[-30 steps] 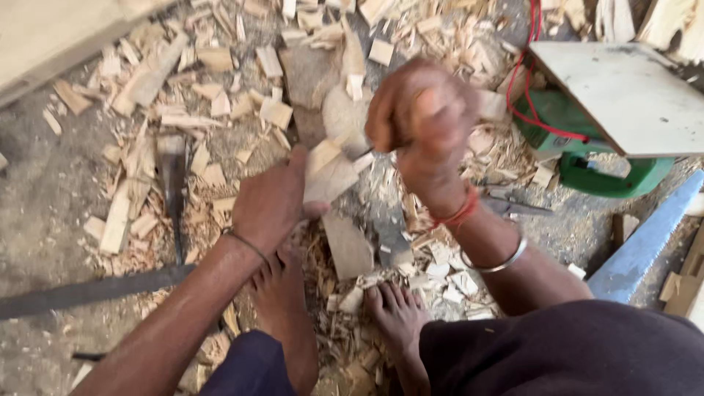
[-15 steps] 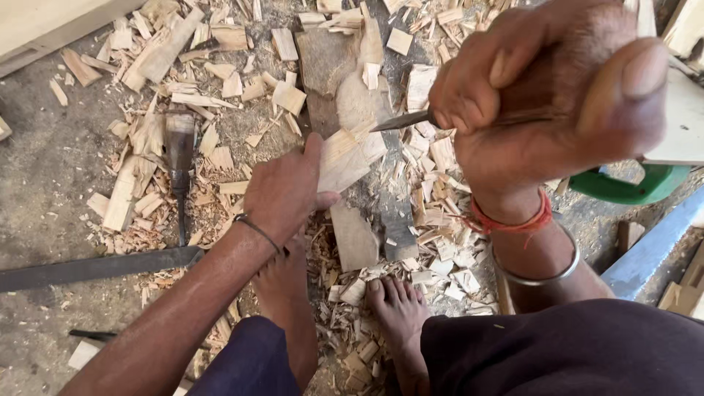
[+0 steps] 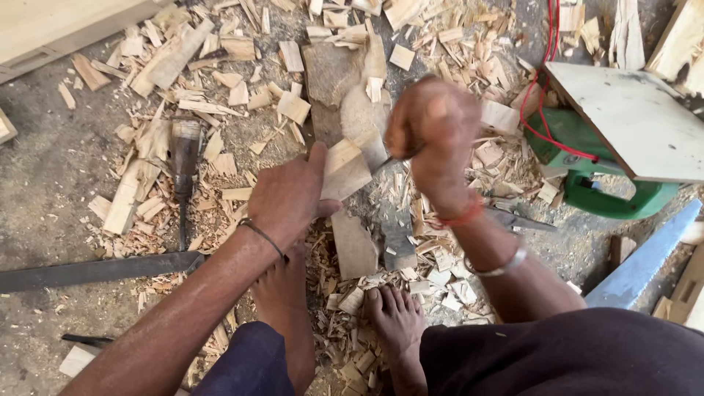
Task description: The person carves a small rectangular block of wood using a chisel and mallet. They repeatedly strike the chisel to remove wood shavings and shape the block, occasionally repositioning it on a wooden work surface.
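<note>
Wood block sits mid-frame, tilted, w/ its lower end propped toward the chopping slab on the floor. Left hand is wrapped round the block's lower left side, thumb up along the edge, fingers hidden behind. Right hand is fisted tight on a tool handle; only a short dark bit of blade shows, tip touching the block's right edge at approx 3 o'clock.

Block looks like light, dry softwood: stiff, rough-cut, not slippery, prob. splits easily along the grain. Best hold, judging by shape, is low and to the left, well clear of the blade side, as the left hand has it. Fresh faces likely have splinters.

Around: wood chips all over the floor from 10 to 2 o'clock. Hammer-like tool lies at 9 o'clock, near the left hand. Long flat metal bar at 8 o'clock. Green power tool under a pale board at 3 o'clock, red cord trailing up. Bare feet at 6 o'clock, just below the block.
</note>
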